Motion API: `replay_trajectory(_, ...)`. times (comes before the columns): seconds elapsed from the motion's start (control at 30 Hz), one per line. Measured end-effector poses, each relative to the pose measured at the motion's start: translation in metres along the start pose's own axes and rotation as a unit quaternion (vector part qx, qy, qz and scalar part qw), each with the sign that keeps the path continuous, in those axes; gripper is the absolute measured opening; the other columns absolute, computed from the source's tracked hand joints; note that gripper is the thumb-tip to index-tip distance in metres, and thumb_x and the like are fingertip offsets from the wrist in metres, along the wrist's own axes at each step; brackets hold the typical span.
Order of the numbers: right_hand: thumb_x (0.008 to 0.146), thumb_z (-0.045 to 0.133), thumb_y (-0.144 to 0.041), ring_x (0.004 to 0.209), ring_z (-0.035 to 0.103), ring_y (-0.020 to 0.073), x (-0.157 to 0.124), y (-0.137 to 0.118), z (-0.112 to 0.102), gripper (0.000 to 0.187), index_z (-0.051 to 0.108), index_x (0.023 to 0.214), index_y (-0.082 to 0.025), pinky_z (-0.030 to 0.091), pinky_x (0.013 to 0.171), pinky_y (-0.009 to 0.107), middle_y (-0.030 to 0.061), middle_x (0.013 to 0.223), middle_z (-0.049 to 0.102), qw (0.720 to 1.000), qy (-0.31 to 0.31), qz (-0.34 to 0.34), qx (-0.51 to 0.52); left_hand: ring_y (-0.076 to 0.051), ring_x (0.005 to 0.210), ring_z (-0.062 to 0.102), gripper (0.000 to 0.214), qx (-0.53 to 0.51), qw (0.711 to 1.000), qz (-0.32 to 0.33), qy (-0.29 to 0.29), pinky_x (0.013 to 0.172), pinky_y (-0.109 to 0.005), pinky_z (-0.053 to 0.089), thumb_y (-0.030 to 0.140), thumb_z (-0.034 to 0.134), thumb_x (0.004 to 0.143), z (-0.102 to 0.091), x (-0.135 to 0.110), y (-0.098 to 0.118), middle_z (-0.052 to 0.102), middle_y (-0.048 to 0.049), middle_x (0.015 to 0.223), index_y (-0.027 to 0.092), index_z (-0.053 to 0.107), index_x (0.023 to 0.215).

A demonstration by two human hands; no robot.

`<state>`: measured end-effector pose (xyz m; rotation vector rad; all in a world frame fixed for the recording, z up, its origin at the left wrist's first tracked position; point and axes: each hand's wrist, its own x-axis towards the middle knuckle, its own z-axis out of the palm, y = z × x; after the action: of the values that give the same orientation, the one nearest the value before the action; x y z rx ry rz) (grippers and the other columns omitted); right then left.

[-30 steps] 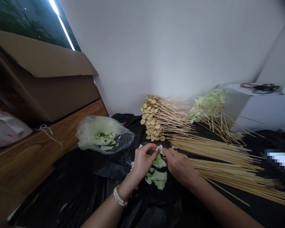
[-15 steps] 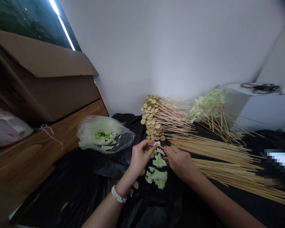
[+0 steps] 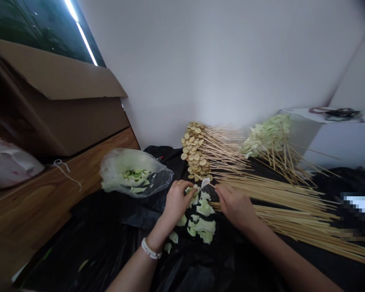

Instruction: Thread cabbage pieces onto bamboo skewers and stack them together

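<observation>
Head view, looking forward and down: a wood-grain worktop [image 3: 27,202] runs along the left side, carrying a cardboard box [image 3: 57,97], and a black plastic sheet [image 3: 103,239] covers the working area. At the back of the sheet stand a bundle of skewered round tan slices [image 3: 194,150] and a bundle of skewered cabbage leaves [image 3: 266,138]. Loose bamboo skewers [image 3: 280,194] fan out to the right. A clear plastic bag [image 3: 134,174] of cut cabbage lies left of centre.

Torn cabbage pieces [image 3: 202,227] lie in a loose row on the sheet, between the hands. The left hand [image 3: 178,200], wearing a pearl bracelet [image 3: 149,248], is over the upper end of the row. Its fingers [image 3: 187,194] are close together, slightly curled and touching the pieces; whether they grip one cannot be told. The right hand [image 3: 235,209] is just beside the loose skewers. Its fingers [image 3: 220,190] are pressed together in a pinch, apparently on a single bamboo skewer [image 3: 211,185] whose far end meets a pale cabbage piece [image 3: 205,182].

Handling note: a pinch near the skewer's working end limits flex. Soft leaf tears easily, so pressure should stay light and spread across the fingertips.
</observation>
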<state>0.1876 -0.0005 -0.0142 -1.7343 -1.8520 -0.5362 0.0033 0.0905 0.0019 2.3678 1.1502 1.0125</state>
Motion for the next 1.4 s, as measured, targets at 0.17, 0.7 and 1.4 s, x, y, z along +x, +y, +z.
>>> replay_trajectory(0.17, 0.094, 0.042, -0.018, 0.067, 0.059, 0.0136, -0.0008, -0.0003, 0.0011, 0.024, 0.066, 0.098, -0.017, 0.031, 0.057, 0.026, 0.004, 0.083, 0.067, 1.0, 0.014, -0.018, 0.01, -0.014, 0.065, 0.058, 0.022, -0.263, 0.955, -0.131, 0.051, 0.062, -0.025, 0.046, 0.038, 0.065, 0.077, 0.0003, 0.0068, -0.0044, 0.065, -0.0012, 0.073, 0.017, 0.065, 0.081)
replay_trajectory(0.7, 0.093, 0.043, -0.018, 0.065, 0.06, 0.0139, -0.0033, -0.0057, 0.0023, 0.024, 0.066, 0.099, -0.018, 0.032, 0.055, 0.026, 0.0026, 0.079, 0.066, 0.999, 0.0, -0.031, 0.012, -0.016, 0.077, 0.066, 0.035, -0.496, 0.839, -0.206, 0.092, 0.078, -0.029, 0.052, 0.036, 0.079, 0.065, 0.0048, 0.0074, -0.0031, 0.074, -0.0064, 0.088, 0.014, 0.073, 0.09)
replay_trajectory(1.4, 0.091, 0.041, -0.015, 0.064, 0.056, 0.0127, -0.0036, -0.0066, 0.0009, 0.024, 0.064, 0.097, -0.018, 0.028, 0.055, 0.026, 0.0023, 0.076, 0.064, 0.999, -0.019, -0.026, 0.015, -0.023, 0.09, 0.068, 0.026, -0.344, 0.923, -0.139, 0.098, 0.086, -0.033, 0.051, 0.032, 0.071, 0.073, 0.0018, 0.0062, 0.0013, 0.075, -0.0072, 0.096, 0.017, 0.076, 0.094)
